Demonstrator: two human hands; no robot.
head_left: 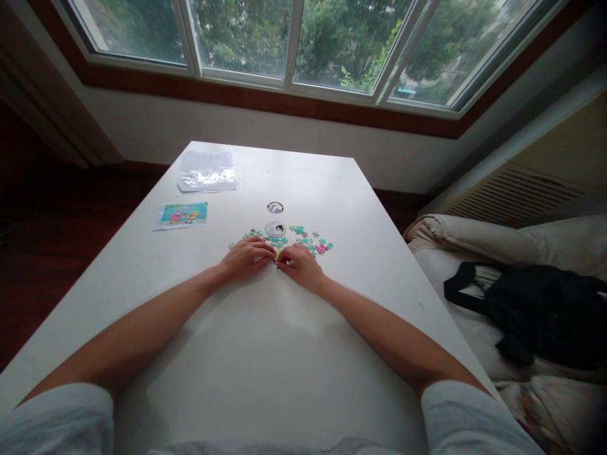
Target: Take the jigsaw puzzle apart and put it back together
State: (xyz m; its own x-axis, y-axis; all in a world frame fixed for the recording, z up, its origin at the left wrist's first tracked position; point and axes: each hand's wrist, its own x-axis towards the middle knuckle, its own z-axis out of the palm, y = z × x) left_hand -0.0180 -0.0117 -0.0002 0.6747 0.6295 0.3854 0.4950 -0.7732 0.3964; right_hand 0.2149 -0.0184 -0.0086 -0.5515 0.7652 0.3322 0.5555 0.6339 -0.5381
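Note:
My left hand and my right hand meet near the middle of the white table. Between their fingertips sits a small yellow jigsaw puzzle piece, pinched from both sides; whether it is one piece or a few joined ones is too small to tell. Just beyond my fingers, loose puzzle pieces in green and teal lie scattered, with some pink pieces at the right. Part of the pile is hidden behind my hands.
A cartoon picture sheet lies left of the pieces, below a clear plastic bag. Two round cable-hole fittings are set in the tabletop. To the right stands a sofa with a dark garment. Windows line the far wall.

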